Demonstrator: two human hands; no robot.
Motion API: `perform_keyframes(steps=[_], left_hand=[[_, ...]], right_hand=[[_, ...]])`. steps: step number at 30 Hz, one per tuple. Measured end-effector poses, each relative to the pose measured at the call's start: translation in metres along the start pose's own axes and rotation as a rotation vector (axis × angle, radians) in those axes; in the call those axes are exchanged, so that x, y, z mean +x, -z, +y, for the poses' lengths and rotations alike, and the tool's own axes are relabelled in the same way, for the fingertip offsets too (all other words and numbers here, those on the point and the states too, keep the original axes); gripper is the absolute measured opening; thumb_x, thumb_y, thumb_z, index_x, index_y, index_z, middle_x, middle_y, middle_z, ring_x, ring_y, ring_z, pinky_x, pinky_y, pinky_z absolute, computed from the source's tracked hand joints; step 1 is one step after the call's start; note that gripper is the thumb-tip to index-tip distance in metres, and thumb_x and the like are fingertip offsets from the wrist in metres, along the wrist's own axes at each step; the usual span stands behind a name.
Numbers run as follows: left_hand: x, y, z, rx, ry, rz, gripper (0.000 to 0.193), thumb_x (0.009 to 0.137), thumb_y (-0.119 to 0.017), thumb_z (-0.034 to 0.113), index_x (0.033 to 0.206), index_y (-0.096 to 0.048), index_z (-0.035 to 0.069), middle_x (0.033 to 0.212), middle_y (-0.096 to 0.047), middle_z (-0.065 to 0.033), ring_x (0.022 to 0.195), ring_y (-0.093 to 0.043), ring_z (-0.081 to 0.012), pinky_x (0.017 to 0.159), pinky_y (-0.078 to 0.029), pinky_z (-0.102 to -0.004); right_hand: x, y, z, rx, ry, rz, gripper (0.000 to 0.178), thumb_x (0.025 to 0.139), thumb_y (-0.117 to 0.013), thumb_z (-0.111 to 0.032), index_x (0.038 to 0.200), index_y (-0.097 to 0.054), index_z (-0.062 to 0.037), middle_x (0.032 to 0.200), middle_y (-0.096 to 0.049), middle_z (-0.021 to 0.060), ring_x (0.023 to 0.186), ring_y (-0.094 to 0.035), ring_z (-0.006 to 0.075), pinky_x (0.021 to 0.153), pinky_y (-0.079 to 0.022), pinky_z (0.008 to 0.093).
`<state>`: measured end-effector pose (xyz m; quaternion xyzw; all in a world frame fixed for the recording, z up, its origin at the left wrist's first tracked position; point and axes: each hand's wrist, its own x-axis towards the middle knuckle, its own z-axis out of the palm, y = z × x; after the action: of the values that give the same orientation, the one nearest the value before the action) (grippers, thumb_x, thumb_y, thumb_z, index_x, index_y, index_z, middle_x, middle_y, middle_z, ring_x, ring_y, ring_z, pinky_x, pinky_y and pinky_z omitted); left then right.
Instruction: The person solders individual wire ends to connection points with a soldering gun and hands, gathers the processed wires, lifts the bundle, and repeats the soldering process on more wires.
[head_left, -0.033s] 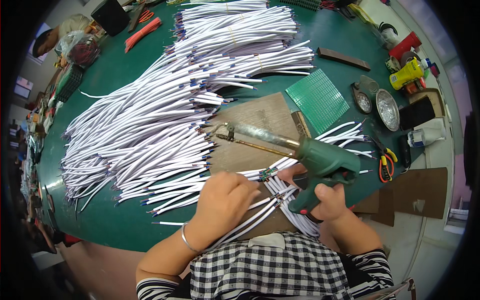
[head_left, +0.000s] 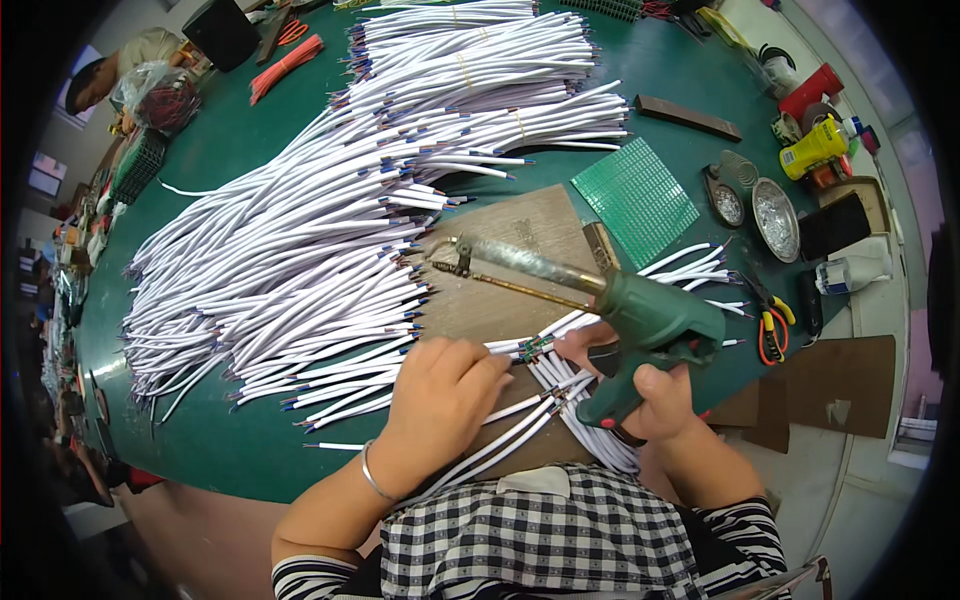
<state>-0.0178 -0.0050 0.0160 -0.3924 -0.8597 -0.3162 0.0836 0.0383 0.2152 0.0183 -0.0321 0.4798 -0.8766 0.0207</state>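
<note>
My right hand [head_left: 660,400] grips a green soldering gun [head_left: 655,320] by its handle. The gun's long metal barrel reaches left over a brown wooden board [head_left: 520,235], with its tip [head_left: 455,250] near the board's far left corner. My left hand [head_left: 440,395] is curled over a few white cables [head_left: 520,405] lying on the board. Their stripped ends [head_left: 535,347] sit between my two hands, close under the gun body. A big spread of white cables [head_left: 330,230] with coloured tips covers the green table [head_left: 230,450] to the left and beyond.
To the right lie a green perforated board [head_left: 635,195], two metal dishes [head_left: 775,215], a yellow bottle [head_left: 815,148], a red cylinder [head_left: 810,90] and orange-handled pliers [head_left: 768,320]. A brown bar [head_left: 688,117] lies further back. Another person [head_left: 95,80] sits at the far left.
</note>
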Motion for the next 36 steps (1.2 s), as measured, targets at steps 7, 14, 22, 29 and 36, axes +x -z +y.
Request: perform_keyframes(steps=[7,14,22,29,36], left_hand=[[0.003,-0.011,-0.001,0.209,-0.044,-0.120,0.023,0.069,-0.068,0.006,0.091,-0.062,0.006,0.074,-0.051,-0.0045,0.069,-0.053,-0.0229,0.064,-0.043,-0.0346],[0.005,-0.010,0.014,-0.225,0.275,-0.156,0.021,0.076,-0.064,0.005,0.098,-0.062,0.003,0.075,-0.055,-0.0095,0.059,-0.056,-0.0220,0.054,-0.046,-0.0301],[-0.006,-0.016,0.011,-0.853,0.875,-0.415,0.019,0.087,-0.062,0.005,0.104,-0.060,-0.003,0.090,-0.066,-0.0081,0.071,-0.060,-0.0096,0.067,-0.050,-0.0225],[-0.016,-0.022,0.014,-1.684,1.154,-0.180,0.016,0.086,-0.064,0.003,0.102,-0.060,0.000,0.086,-0.064,-0.0055,0.074,-0.059,-0.0107,0.071,-0.050,-0.0233],[-0.005,-0.016,0.023,-0.554,0.509,0.000,0.016,0.075,-0.071,-0.001,0.090,-0.065,0.002,0.080,-0.065,-0.0075,0.072,-0.062,-0.0174,0.065,-0.049,-0.0269]], right_hand=[[0.009,-0.006,0.009,0.078,0.014,0.101,0.062,0.082,-0.061,-0.020,0.134,-0.037,0.0022,0.122,-0.053,0.0217,0.112,-0.053,0.0288,0.099,-0.040,0.0441],[0.006,-0.008,0.013,0.137,0.033,0.146,0.061,0.082,-0.061,-0.018,0.134,-0.036,0.0029,0.122,-0.053,0.0223,0.114,-0.053,0.0282,0.100,-0.040,0.0432],[-0.001,-0.006,0.016,0.111,-0.002,0.061,0.060,0.083,-0.061,-0.021,0.133,-0.038,0.0033,0.125,-0.052,0.0216,0.117,-0.051,0.0287,0.103,-0.038,0.0425],[-0.002,-0.005,0.016,0.151,-0.001,0.046,0.060,0.083,-0.060,-0.021,0.134,-0.038,0.0034,0.127,-0.050,0.0218,0.121,-0.048,0.0282,0.104,-0.037,0.0423],[-0.002,-0.008,0.019,0.088,-0.020,0.066,0.057,0.085,-0.057,-0.016,0.134,-0.037,0.0024,0.131,-0.048,0.0179,0.123,-0.046,0.0253,0.106,-0.035,0.0404]])
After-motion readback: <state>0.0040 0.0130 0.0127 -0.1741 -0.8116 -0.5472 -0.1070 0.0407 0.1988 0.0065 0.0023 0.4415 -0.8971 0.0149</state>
